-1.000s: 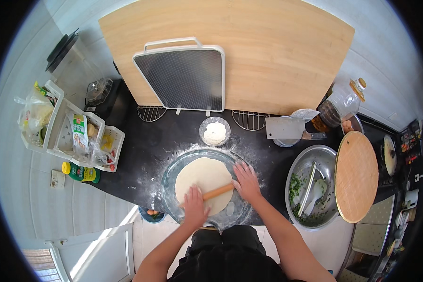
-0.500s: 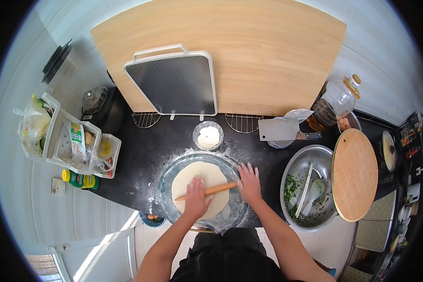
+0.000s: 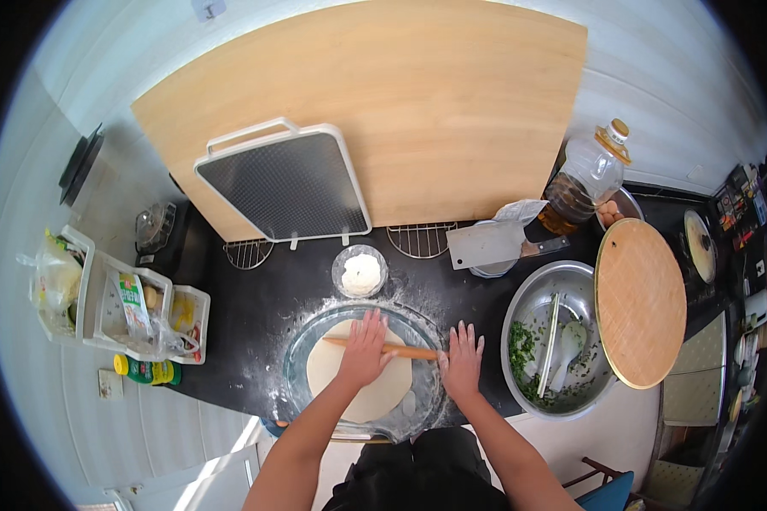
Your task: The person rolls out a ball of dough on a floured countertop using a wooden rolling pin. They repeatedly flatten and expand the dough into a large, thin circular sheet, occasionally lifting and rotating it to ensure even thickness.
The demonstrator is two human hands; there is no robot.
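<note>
A round, flat sheet of dough (image 3: 382,393) lies on a floured, round glass board (image 3: 429,393) at the counter's front edge. Across its upper part runs a wooden rolling pin (image 3: 414,352), nearly level from left to right. My left hand (image 3: 365,351) presses on the pin left of its middle, fingers stretched forward and not wrapped round it. At the pin's right end rests my right hand (image 3: 462,364), its thumb side touching the tip and its fingers spread. Just beyond the board stands a bowl of white flour (image 3: 360,272).
On the right, a steel basin (image 3: 520,298) holds chopped greens, chopsticks and a spoon; a round wooden board (image 3: 641,302) leans over its rim. A cleaver (image 3: 486,245) lies across a bowl near an oil jug (image 3: 584,183). White baskets (image 3: 192,298) stand left. A mesh-faced board (image 3: 290,183) leans at the back.
My hands and the rolling pin have shifted forward on the dough, toward its far edge. The pin's right end has turned toward me, and the whole view has tilted slightly.
</note>
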